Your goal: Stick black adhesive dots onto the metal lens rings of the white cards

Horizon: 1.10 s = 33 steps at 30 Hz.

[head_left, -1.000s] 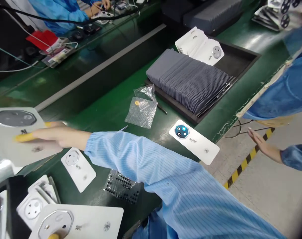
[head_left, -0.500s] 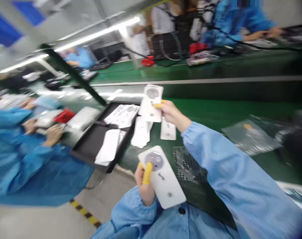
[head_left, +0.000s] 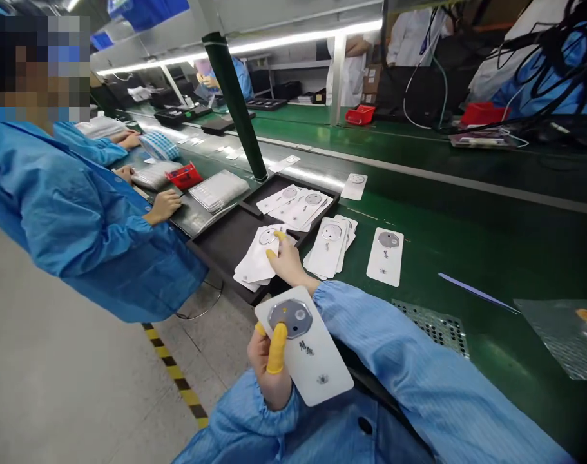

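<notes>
My left hand [head_left: 270, 363] is closed on a white card [head_left: 305, 345] with a grey round lens part at its top, the yellow-capped thumb lying over that part. My right hand [head_left: 287, 261] reaches across to a pile of white cards [head_left: 257, 261] at the near end of a black tray [head_left: 225, 241]. Its yellow-capped fingertips rest on the top card of that pile. More white cards [head_left: 329, 254] lie stacked just right of the hand, and a single card [head_left: 385, 256] lies beyond them on the green bench [head_left: 467, 245].
A co-worker in a blue coat [head_left: 80, 219] sits at my left with hands on the bench. A perforated sheet [head_left: 433, 325], a thin blue stick [head_left: 477, 293] and a plastic bag [head_left: 564, 328] lie to the right. A green pole [head_left: 235, 103] rises behind the tray.
The view has swung left and steadied. My right hand has come down from holding a card in the air to the pile on the black tray. My left hand keeps its card.
</notes>
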Each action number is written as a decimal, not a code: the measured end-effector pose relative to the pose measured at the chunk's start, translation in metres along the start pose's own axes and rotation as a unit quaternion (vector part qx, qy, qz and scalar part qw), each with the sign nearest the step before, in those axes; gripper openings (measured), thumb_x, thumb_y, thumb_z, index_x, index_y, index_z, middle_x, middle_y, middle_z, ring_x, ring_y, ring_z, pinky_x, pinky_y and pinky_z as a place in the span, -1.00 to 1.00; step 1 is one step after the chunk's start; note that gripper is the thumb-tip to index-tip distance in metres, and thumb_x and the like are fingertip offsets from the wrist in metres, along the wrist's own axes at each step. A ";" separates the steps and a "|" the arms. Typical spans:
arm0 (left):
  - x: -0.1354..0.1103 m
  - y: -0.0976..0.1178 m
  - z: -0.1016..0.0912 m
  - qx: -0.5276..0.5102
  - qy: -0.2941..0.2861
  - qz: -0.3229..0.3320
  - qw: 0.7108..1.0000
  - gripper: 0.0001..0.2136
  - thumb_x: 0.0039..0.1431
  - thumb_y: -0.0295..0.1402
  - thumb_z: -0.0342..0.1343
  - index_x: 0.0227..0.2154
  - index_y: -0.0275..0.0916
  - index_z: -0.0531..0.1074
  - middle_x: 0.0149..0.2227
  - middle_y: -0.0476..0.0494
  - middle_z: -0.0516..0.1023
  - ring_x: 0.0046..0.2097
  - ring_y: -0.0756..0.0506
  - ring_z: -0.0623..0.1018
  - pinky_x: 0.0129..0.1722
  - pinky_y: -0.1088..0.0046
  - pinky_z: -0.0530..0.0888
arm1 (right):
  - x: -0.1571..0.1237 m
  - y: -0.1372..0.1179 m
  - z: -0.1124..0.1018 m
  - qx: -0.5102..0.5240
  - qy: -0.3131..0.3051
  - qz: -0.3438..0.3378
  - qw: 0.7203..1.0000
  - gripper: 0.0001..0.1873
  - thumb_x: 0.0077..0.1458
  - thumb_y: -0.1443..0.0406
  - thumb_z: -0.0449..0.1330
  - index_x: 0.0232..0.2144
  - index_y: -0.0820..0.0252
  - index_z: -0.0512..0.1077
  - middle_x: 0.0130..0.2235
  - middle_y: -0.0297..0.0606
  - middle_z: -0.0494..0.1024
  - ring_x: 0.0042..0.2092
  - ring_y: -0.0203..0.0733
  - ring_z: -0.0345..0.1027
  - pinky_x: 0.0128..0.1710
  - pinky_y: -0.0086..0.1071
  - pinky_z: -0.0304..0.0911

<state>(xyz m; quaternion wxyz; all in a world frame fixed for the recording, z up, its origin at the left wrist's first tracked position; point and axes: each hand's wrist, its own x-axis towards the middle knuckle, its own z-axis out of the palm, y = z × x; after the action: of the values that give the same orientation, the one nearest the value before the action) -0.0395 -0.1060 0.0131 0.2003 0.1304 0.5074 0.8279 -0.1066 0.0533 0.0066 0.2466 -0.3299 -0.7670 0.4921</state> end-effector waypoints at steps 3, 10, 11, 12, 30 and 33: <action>0.015 0.007 0.002 0.045 -0.063 -0.071 0.995 -0.73 -0.02 -0.21 0.30 -0.29 -0.25 0.53 -0.40 -0.08 0.63 -0.43 -0.07 0.59 -0.44 0.50 0.51 | -0.001 0.004 0.008 -0.048 -0.032 0.007 0.998 -0.68 0.20 0.19 0.12 -0.03 0.18 0.35 0.01 -0.18 0.41 -0.03 -0.15 0.36 -0.06 -0.18 0.34; 0.027 0.015 0.030 0.047 -0.170 -0.210 0.962 -0.74 0.03 -0.17 0.26 -0.35 -0.28 0.51 -0.51 -0.05 0.57 -0.51 -0.03 0.54 -0.51 0.52 0.47 | 0.011 0.002 -0.040 -0.079 -0.037 0.017 0.996 -0.81 0.10 0.26 0.22 -0.18 0.08 0.45 -0.22 -0.22 0.53 -0.09 -0.12 0.40 -0.05 -0.19 0.31; 0.026 0.014 0.034 0.036 -0.180 -0.223 0.957 -0.75 0.04 -0.17 0.25 -0.36 -0.27 0.51 -0.52 -0.03 0.56 -0.52 -0.02 0.53 -0.52 0.53 0.46 | 0.006 0.002 -0.059 -0.072 -0.028 0.015 0.997 -0.80 0.06 0.28 0.25 -0.20 0.05 0.47 -0.30 -0.24 0.54 -0.11 -0.08 0.42 -0.05 -0.19 0.31; 0.025 0.013 0.039 0.027 -0.192 -0.236 0.952 -0.75 0.04 -0.17 0.24 -0.36 -0.27 0.51 -0.53 -0.02 0.55 -0.53 0.00 0.52 -0.54 0.55 0.44 | -0.002 0.002 -0.081 -0.061 -0.019 0.016 0.998 -0.78 0.04 0.29 0.26 -0.20 0.03 0.48 -0.38 -0.26 0.53 -0.15 -0.06 0.44 -0.08 -0.21 0.32; 0.003 -0.070 0.155 0.225 -0.599 -0.338 0.690 -0.72 0.04 -0.14 0.19 -0.40 -0.31 0.49 -0.51 -0.15 0.54 -0.53 -0.05 0.49 -0.59 0.53 0.36 | -0.218 0.098 -0.247 -0.140 0.289 0.135 0.937 -0.64 0.22 0.07 -0.05 -0.05 -0.05 0.42 -0.02 -0.13 0.51 0.06 -0.02 0.37 0.01 -0.10 0.36; 0.017 -0.072 0.147 0.269 -0.645 -0.296 0.651 -0.83 -0.02 -0.26 0.24 -0.48 -0.29 0.52 -0.38 -0.22 0.59 -0.50 -0.07 0.51 -0.60 0.53 0.34 | -0.207 0.130 -0.278 -0.293 0.287 0.156 0.899 -0.55 0.21 0.09 -0.02 0.08 0.09 0.34 0.22 -0.03 0.24 0.30 0.15 -0.05 0.23 0.20 -0.04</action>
<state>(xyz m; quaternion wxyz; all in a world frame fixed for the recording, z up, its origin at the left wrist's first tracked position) 0.0211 0.0468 0.0156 0.6676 0.5226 0.4628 0.2589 0.2602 0.1014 -0.0147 0.2681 -0.6294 -0.7113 0.1613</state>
